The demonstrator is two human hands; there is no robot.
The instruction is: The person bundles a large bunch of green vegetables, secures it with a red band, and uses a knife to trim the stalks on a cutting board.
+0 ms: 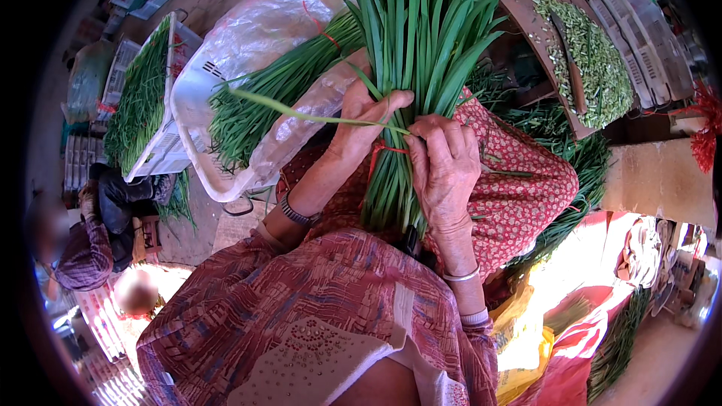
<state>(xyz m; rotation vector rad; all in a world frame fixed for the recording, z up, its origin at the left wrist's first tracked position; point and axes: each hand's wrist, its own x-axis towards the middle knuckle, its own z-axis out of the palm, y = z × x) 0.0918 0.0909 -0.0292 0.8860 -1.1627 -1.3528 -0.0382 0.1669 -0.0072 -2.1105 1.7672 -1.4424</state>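
A large bunch of green garlic chives [417, 37] stands over my lap, leaves fanning away from me and cut stems toward me. My left hand [366, 124] is closed around its left side, thumb lying across the front. My right hand [445, 161] is closed at the bunch's right side, its thumb and forefinger pinching one end of a pale yellow-green leaf [293, 111]. That leaf stretches left across my left hand, its far end free in the air. Just below my hands a red tie [385, 149] circles the stems [392, 188].
At the left, a white crate [197, 142] lined with clear plastic holds another tied chive bunch [282, 86]. A second chive crate [143, 97] stands beyond, near a seated person [86, 255]. Front right, a knife [570, 67] rests on chopped greens [605, 75]. Loose chives [568, 142] lie right of my knee.
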